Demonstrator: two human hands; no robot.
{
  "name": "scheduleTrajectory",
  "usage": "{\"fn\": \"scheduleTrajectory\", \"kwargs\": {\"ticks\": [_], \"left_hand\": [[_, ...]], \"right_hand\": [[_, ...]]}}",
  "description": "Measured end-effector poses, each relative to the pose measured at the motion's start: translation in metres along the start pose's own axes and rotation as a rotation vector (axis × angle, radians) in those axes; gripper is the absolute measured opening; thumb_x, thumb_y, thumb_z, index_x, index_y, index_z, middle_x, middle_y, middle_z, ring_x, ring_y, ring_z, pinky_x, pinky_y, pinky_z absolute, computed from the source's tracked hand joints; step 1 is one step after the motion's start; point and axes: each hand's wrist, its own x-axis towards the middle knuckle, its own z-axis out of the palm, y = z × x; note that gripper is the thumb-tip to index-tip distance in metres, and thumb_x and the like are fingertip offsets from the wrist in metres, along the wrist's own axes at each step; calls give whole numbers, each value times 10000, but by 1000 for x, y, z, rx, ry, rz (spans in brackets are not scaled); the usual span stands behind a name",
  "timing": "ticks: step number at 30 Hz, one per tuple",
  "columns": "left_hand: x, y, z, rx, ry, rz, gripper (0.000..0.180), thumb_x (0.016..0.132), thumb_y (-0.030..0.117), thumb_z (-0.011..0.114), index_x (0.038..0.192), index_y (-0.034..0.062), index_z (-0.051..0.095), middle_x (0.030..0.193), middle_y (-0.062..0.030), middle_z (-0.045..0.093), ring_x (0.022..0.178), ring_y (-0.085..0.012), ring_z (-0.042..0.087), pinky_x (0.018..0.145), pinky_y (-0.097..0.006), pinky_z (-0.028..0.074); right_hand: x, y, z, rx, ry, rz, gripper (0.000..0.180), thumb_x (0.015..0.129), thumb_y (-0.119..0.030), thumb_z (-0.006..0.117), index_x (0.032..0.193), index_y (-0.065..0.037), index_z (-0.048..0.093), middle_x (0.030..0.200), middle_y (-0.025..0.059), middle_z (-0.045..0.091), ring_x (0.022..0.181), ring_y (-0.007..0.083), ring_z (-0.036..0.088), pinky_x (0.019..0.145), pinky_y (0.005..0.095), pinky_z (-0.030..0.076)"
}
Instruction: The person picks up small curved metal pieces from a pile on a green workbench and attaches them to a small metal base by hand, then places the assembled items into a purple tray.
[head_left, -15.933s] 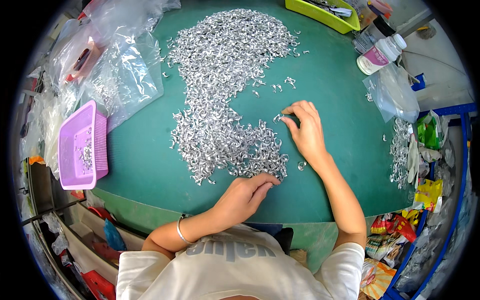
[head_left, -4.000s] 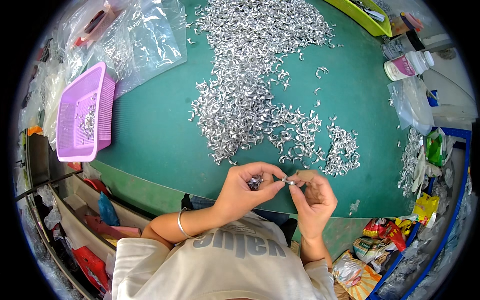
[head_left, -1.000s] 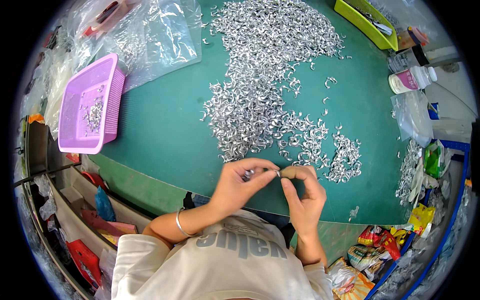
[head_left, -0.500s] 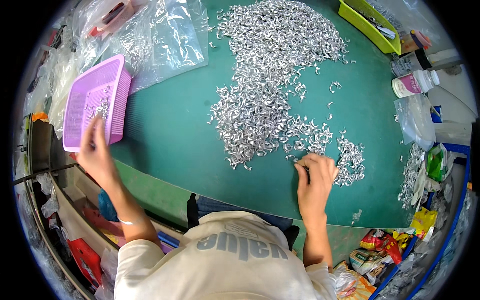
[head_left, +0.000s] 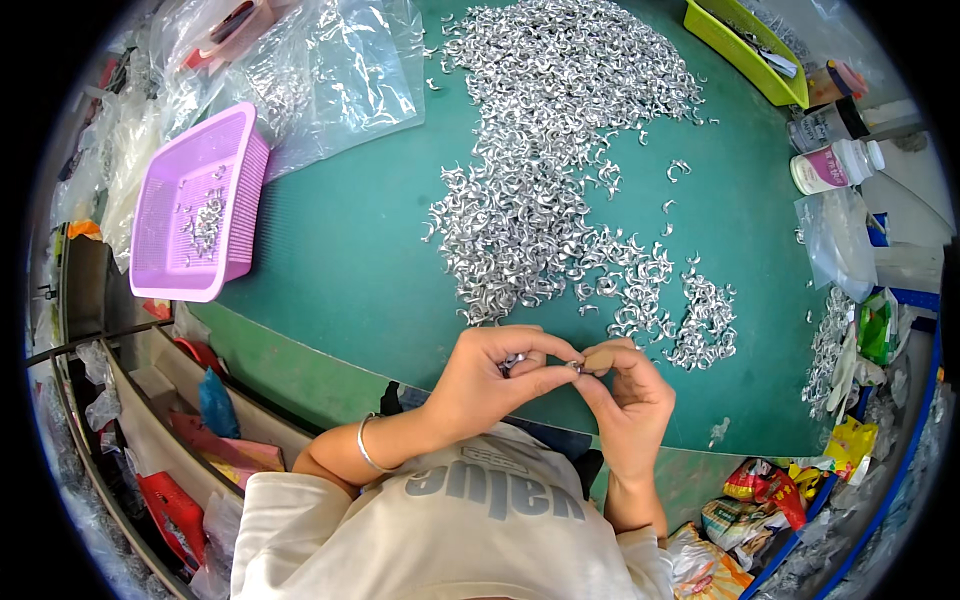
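Observation:
My left hand [head_left: 485, 378] and my right hand [head_left: 632, 400] meet fingertip to fingertip just above the near edge of the green table. Both pinch a small curved silver metal piece [head_left: 574, 367], mostly covered by the fingers. More silvery pieces [head_left: 512, 362] show inside the curled fingers of my left hand. Beyond the hands spreads a large heap of curved metal pieces [head_left: 510, 235], with a smaller cluster [head_left: 704, 322] to its right. At the left stands a purple plastic basket [head_left: 256, 185] with some pieces [head_left: 207, 225] on its bottom.
Clear plastic sheeting [head_left: 350, 85] lies at the back left. A yellow-green tray [head_left: 725, 45] stands at the back right, with a white bottle [head_left: 838, 166] nearer. Metal pieces [head_left: 826, 350] line the right edge. Coloured packets [head_left: 760, 490] lie below the table at right.
My left hand has come from the purple basket to the right, over to my right hand. My right hand has drawn slightly back from the pieces toward me.

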Motion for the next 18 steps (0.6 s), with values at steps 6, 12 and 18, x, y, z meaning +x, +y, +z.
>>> {"fn": "scheduleTrajectory", "kwargs": {"ticks": [6, 12, 18], "left_hand": [[-4, 1, 1, -420, -7, -295, 142, 784, 47, 637, 915, -5, 644, 573, 51, 439, 483, -19, 304, 417, -193, 225], [-4, 6, 3, -737, -76, -449, 146, 804, 83, 632, 916, -10, 626, 602, 22, 488, 461, -22, 306, 389, -192, 200], [-5, 7, 3, -774, -86, -497, 137, 811, 95, 626, 889, -17, 621, 585, 33, 457, 456, -21, 281, 391, -188, 189]], "right_hand": [[-3, -4, 5, 230, 43, 40, 267, 666, 149, 641, 901, 44, 567, 855, 82, 597, 780, 144, 517, 710, 256, 399], [-6, -4, 5, 249, 54, 32, 241, 669, 167, 627, 882, 69, 571, 833, 103, 582, 786, 160, 530, 709, 263, 427], [-5, -5, 5, 261, 54, 8, 218, 666, 174, 623, 854, 74, 578, 839, 110, 579, 785, 167, 532, 705, 262, 438]]}}
